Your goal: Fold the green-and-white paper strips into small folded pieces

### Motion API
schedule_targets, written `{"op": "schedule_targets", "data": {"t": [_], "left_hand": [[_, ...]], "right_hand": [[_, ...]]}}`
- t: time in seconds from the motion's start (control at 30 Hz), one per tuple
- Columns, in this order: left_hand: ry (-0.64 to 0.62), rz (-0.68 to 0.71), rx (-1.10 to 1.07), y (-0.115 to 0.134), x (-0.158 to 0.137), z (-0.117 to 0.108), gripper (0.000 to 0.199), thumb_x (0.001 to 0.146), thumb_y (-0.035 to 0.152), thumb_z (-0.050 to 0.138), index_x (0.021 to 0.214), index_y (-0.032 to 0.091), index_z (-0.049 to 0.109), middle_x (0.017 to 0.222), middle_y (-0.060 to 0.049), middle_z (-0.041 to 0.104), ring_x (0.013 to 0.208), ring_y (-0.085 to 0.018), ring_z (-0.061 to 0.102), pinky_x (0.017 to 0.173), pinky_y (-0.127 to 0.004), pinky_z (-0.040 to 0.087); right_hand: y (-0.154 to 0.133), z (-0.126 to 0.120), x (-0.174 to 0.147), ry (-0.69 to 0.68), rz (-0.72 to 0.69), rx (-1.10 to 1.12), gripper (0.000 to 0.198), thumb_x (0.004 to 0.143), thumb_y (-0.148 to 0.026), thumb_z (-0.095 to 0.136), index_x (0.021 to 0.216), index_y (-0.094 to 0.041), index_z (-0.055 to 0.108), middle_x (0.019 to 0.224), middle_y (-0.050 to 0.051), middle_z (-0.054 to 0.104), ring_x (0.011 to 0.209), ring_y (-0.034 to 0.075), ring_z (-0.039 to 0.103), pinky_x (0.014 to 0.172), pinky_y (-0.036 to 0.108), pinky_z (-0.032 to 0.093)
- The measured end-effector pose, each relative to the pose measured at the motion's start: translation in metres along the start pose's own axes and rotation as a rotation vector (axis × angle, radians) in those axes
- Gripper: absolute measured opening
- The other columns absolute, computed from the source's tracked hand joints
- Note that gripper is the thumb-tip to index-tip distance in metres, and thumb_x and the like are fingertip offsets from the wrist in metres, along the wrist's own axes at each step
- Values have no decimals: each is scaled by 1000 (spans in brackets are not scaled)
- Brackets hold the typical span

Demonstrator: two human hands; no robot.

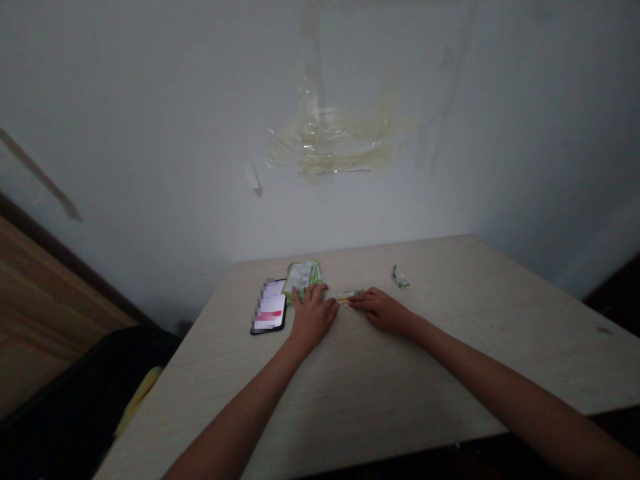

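Observation:
My left hand (314,312) is open, its fingers spread over the near edge of a green and white packet (305,274). Its thumb side lies at the left end of a small flat strip of wrapper (345,295) with green and yellow print. My right hand (384,311) rests low on the table with fingers stretched out, their tips on the right end of that strip. Part of the strip is hidden under the fingers. Left of the packet lies a phone (269,307), its lit screen partly blurred out.
A small crumpled wrapper (399,277) lies farther back on the right of the pale wooden table (350,380). Behind the table rises a white wall (360,213) with old clear tape (340,143) on it. Dark cloth (95,380) with a yellow piece (137,400) is at the lower left.

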State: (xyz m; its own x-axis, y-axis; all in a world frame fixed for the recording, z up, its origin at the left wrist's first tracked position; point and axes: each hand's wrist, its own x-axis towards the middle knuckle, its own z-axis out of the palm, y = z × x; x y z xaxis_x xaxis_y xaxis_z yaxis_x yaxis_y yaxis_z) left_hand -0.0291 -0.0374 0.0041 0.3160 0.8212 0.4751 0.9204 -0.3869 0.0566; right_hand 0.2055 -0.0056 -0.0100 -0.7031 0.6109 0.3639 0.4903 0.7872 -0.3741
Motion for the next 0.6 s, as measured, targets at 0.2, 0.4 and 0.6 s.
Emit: {"op": "schedule_targets", "data": {"t": [0.2,0.4,0.6], "left_hand": [[-1,39,-34,6,-2,1,26,92,41,50,102,32,73,130,-6,54,128,-29,43,113,-71,8],[8,65,-66,8,-4,2,28,94,41,47,100,34,73,129,-5,53,128,-27,43,114,-70,7],[-21,89,-89,12,-6,0,31,96,43,43,104,36,72,129,-5,51,129,-26,41,112,-71,8]], "right_hand": [[3,1,-1,-2,-1,-3,56,84,-5,49,134,-30,56,135,1,60,115,20,51,102,42,42],[2,2,0,0,-3,-11,54,85,-5,48,133,-29,56,134,1,60,112,21,51,100,41,43],[2,2,-1,-9,-1,-13,55,84,-5,48,134,-27,57,136,1,59,111,22,50,101,42,42]]}}
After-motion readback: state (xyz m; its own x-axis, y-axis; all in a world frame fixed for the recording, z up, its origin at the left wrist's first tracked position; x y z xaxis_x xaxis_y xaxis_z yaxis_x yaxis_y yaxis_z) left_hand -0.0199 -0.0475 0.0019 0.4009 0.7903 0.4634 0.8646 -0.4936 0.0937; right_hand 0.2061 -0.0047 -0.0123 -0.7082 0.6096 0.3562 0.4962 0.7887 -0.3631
